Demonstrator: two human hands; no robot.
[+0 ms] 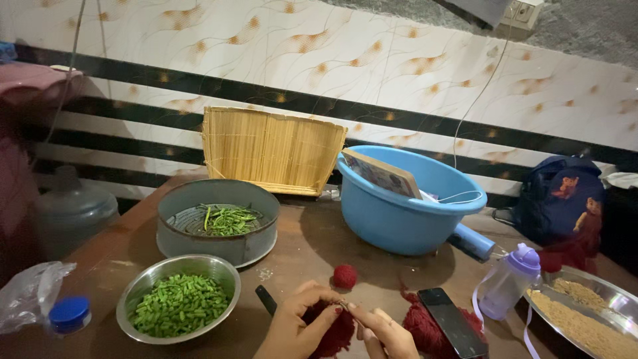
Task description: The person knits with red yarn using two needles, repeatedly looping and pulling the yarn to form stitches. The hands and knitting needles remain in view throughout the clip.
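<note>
Worktop (pixel 312 249): brown, runs along a tiled wall (pixel 372 60).

Blue basin (pixel 399 213): right of centre, a flat board leaning inside it.

Woven tray (pixel 269 149): propped upright against the wall, behind the grey tin and the basin.

Grey tin (pixel 216 223): round, left of the basin, holds whole green beans on a grid.

Steel bowl (pixel 178 298): in front of the tin, full of chopped green beans.

Steel plate (pixel 588 312): far right edge, carries brown grain.

Bottle (pixel 508 279): pale purple, lying tilted just left of the plate.

Phone (pixel 453 322): dark, flat, resting on a heap of red yarn right of the hands.

Red yarn (pixel 335 332): a loose bundle at the bottom edge, between the two hands. A small ball (pixel 345 276) of the same yarn lies just above, apart from them.

Left hand (pixel 296 326): enters from the bottom edge, palm turned inward, fingers curled around the yarn bundle, thumb on top.

Right hand (pixel 385 332): enters beside it, fingers bent, thumb and forefinger pinched together at the bundle's upper edge; it seems to grip a strand, too fine to confirm. Both fingertips meet close to the left thumb.
</note>
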